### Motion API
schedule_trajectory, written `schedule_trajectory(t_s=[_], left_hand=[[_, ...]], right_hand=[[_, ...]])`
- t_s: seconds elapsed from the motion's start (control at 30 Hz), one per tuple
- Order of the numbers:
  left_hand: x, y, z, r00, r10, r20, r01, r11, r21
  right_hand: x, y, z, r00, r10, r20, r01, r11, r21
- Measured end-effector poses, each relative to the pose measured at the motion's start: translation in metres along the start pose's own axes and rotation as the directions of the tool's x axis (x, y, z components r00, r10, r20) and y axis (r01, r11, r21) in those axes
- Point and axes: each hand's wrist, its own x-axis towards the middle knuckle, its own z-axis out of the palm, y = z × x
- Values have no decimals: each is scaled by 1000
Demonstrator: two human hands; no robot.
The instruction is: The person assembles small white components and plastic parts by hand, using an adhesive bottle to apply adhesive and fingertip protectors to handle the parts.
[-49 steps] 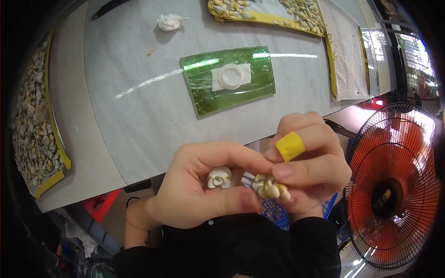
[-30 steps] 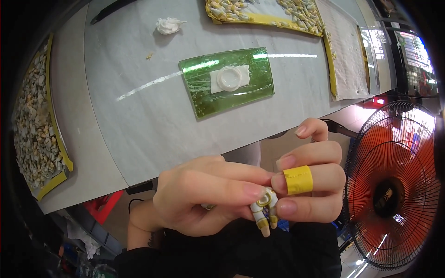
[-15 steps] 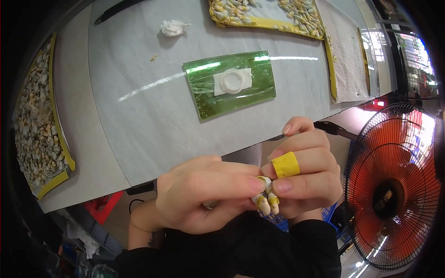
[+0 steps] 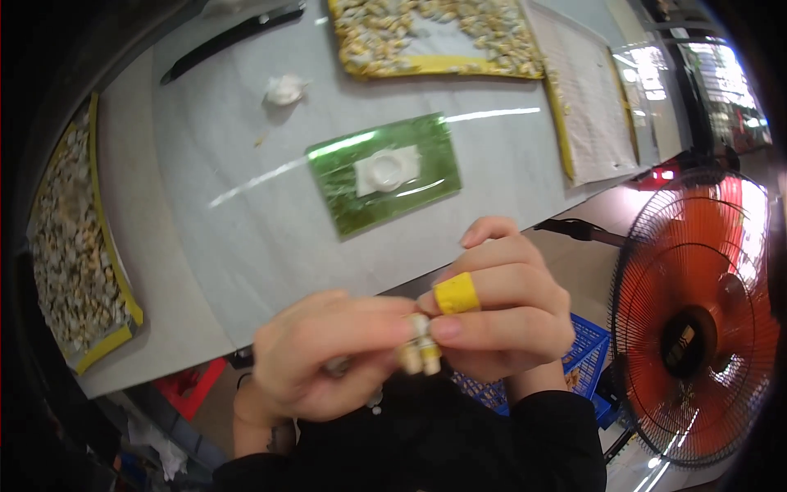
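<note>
A small white, yellow and beige figure-like piece (image 4: 421,344) with two leg-like ends is pinched between both my hands, in front of my chest. The thumb and fingers of my left hand (image 4: 320,344) close on its left side. Something greyish shows inside the curl of that hand, too small to name. My right hand (image 4: 508,307) grips the piece from the right with thumb and fingertips; a yellow band (image 4: 456,293) wraps one finger. The fingertips hide the upper part of the piece, and it is slightly blurred.
A green slab (image 4: 385,217) on the table bears a small round white dish (image 4: 385,170) on folded white tissue. Beyond are crumpled tissue (image 4: 286,90), a black-handled tool (image 4: 229,43) and a yellow-edged tray (image 4: 443,64) of small pieces. Another filled tray (image 4: 78,246) lies left; an orange fan (image 4: 693,328) stands right.
Both hands and the held piece have shifted left in the picture. The view has tilted, so the table things sit lower and more of the blue basket shows. The grip stays.
</note>
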Motion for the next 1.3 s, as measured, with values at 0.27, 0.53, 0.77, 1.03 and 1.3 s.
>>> schedule_trajectory(t_s=[0.27, 0.53, 0.77, 1.03, 1.3], left_hand=[[-28, 34, -181, 873, 206, -442, 360, 341, 869], [-36, 39, -242, 796, 372, -477, 493, 58, 868], [-17, 43, -91, 977, -69, -201, 65, 998, -26], [-5, 2, -11, 711, -529, 463, 673, 323, -665], [-3, -4, -9, 713, -512, 480, 635, 181, -751]], right_hand=[[1, 74, -114, 854, 139, -502, -391, 807, -442], [16, 112, -148, 956, 294, -12, -226, 709, -668], [21, 126, -145, 945, 325, -39, -240, 606, -758], [14, 131, -144, 857, 402, -323, -481, 850, -217], [10, 86, -98, 783, 580, -224, -491, 798, 349]])
